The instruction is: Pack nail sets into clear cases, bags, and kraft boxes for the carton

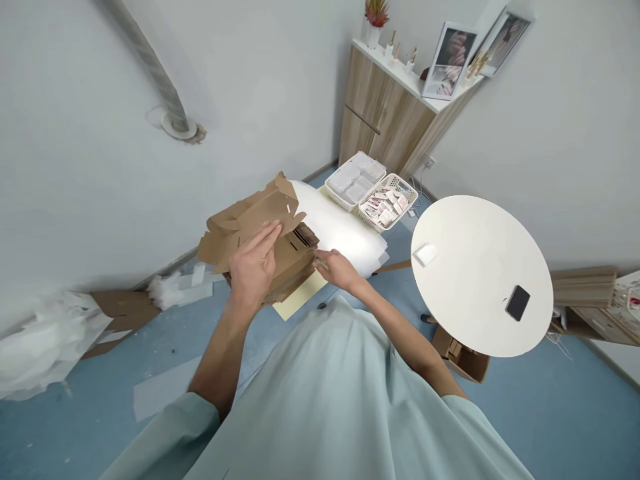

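A stack of flattened brown cardboard boxes (293,283) lies in front of me, with slots and layered edges showing at its right end. On top, a cardboard sheet (250,213) is partly raised, its cut flaps bent up at the far left. My left hand (255,263) rests on this cardboard with its fingers stretched out, nothing visibly gripped. At the stack's right corner is my right hand (336,267), index finger extended and thumb apart from it. Its fingertips touch or nearly touch the cardboard edge.
White sheets (340,230) lie beyond the stack, beside two white baskets (356,179) of small packets. A round white table (480,267) bearing a phone (518,303) stands right, above an open carton (467,363). White plastic wrapping (45,347) covers floor at left.
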Demonstrator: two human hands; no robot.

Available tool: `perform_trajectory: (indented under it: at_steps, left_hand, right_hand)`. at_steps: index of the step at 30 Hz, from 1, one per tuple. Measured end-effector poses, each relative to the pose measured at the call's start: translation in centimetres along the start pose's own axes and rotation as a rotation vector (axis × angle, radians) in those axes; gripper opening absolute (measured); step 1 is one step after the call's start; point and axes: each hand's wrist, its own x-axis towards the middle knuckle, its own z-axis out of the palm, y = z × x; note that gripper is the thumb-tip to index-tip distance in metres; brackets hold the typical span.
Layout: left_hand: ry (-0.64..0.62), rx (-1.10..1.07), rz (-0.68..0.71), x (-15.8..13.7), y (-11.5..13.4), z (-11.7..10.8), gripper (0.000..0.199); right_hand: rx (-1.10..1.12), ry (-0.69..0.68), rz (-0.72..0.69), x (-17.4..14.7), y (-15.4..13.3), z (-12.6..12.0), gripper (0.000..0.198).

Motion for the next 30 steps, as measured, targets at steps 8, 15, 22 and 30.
perform_trajectory:
  at_steps: [8,15,22,30]
  left_hand:
    - [-0.208,-0.057,0.605,1.8,8.3,6.3,0.060]
    - [-0.392,-0.186,0.960,0.9,17.2,18.1,0.066]
    - [-0.683,-0.275,1.113,-3.7,24.5,33.7,0.064]
    - [-1.051,-0.147,1.160,-10.1,27.6,48.3,0.063]
  right_hand:
    - [0.287,0.772,0.231,-9.9,3.6,-13.7,0.049]
    - [0.325,1.008,0.575,-21.4,10.0,-17.5,0.043]
    - [0.403,1.082,0.871,-34.1,21.9,-15.8,0.030]
    - [0.501,1.027,1.014,-43.3,33.4,-10.7,0.031]
